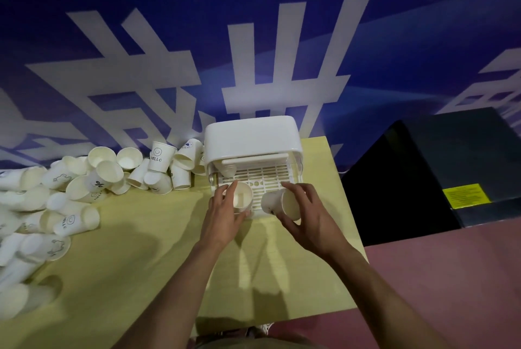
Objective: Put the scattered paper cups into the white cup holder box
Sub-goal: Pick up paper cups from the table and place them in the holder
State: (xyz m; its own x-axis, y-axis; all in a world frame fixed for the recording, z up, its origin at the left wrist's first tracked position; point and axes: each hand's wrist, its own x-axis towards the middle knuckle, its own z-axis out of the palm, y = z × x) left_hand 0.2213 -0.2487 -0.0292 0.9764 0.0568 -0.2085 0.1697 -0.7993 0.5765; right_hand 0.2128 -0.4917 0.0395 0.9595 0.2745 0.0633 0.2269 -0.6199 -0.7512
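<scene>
The white cup holder box [251,137] stands at the table's far edge, its slotted tray [262,176] pulled out toward me. My left hand [222,216] grips a white paper cup [243,200] standing upright at the tray's front left. My right hand [310,216] holds a second paper cup [277,202] tilted on its side, mouth toward me, over the tray's front right. One more cup [229,170] sits at the tray's back left under the cover. A large heap of scattered paper cups [84,182] lies to the left.
The yellow table [141,258] ends just right of the box. A black cabinet [423,174] with a yellow label stands to the right. A blue banner wall rises directly behind the box and the heap. Reddish floor shows at lower right.
</scene>
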